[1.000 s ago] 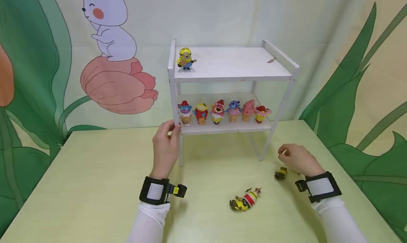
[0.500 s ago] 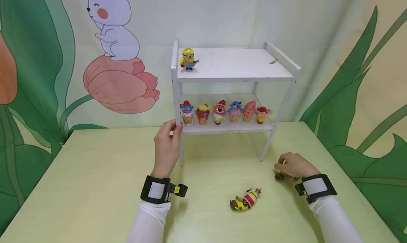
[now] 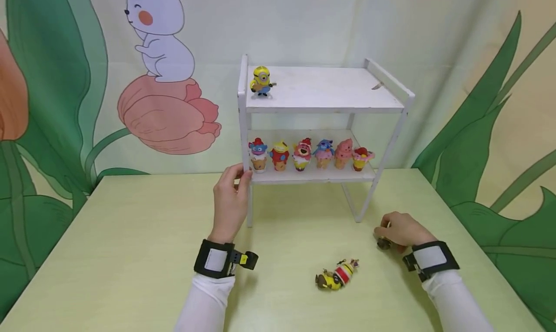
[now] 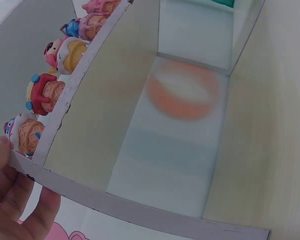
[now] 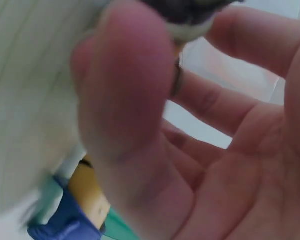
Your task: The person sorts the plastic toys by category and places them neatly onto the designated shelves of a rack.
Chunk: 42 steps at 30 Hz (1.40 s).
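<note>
My left hand (image 3: 231,201) grips the left front post of a white two-tier shelf (image 3: 326,110). In the left wrist view its thumb and fingers (image 4: 45,207) lie on both sides of the post. At the right of the table, my right hand (image 3: 401,229) pinches a small yellow-and-brown minion figurine (image 3: 384,243), mostly covered by the fingers. In the right wrist view the figurine's dark part (image 5: 187,11) shows between thumb and index finger. More minion figurines, one brown-and-yellow (image 3: 327,281) and one in red and white (image 3: 343,273), lie together on the table.
A one-eyed minion figurine (image 3: 261,81) stands on the top shelf at left. Several ice-cream-cone figurines (image 3: 301,154) line the lower shelf. Another blue-and-yellow figurine (image 5: 85,205) appears below the right thumb in the right wrist view. A printed curtain (image 3: 208,42) hangs behind the table.
My right hand has come down and left onto the minion figurine and closed its fingers around it. My left hand has stayed on the shelf post; the head view has shifted slightly.
</note>
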Tool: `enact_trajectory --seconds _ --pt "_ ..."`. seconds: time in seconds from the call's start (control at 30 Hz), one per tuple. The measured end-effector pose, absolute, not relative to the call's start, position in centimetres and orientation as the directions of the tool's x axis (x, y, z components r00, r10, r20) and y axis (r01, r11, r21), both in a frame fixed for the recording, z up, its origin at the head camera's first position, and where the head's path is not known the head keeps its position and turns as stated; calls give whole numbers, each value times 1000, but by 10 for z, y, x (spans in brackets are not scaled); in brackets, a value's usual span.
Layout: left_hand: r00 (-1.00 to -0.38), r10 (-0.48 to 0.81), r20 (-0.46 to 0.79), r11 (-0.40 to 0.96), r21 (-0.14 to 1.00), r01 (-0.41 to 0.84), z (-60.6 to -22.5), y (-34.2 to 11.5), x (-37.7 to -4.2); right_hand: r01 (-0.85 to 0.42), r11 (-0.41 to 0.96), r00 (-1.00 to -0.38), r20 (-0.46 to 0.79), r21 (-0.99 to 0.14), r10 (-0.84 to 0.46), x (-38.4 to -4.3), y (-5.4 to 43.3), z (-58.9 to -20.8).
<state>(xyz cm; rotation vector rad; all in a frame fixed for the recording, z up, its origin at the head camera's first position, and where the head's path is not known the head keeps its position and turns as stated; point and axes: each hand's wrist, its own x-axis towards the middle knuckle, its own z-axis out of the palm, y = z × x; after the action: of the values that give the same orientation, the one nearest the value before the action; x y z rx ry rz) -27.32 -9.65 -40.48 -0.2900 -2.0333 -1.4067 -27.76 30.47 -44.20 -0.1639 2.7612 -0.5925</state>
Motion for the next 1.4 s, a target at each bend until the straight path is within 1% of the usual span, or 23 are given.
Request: enact_trajectory --seconds 0.27,0.5,0.73,1.13,1.4 --pt "-771 -165 615 403 756 517 -406 -96 -274 -65 893 -946 -259 -445 -198 -277 303 -444" --pt "-764 -171 622 408 751 519 -405 -97 -273 -65 895 -948 -253 -442 -193 -278 300 -440" --pt "-756 -168 632 401 745 533 -407 -97 -274 -74 894 -959 -215 -441 -186 -277 302 -437" --pt "-761 -172 626 403 749 525 -405 -97 -274 -53 895 -964 -210 -443 -161 -279 301 -435" --pt "-762 -172 625 401 751 525 -406 -98 -274 -67 887 -963 -203 -456 -178 -278 300 -431"
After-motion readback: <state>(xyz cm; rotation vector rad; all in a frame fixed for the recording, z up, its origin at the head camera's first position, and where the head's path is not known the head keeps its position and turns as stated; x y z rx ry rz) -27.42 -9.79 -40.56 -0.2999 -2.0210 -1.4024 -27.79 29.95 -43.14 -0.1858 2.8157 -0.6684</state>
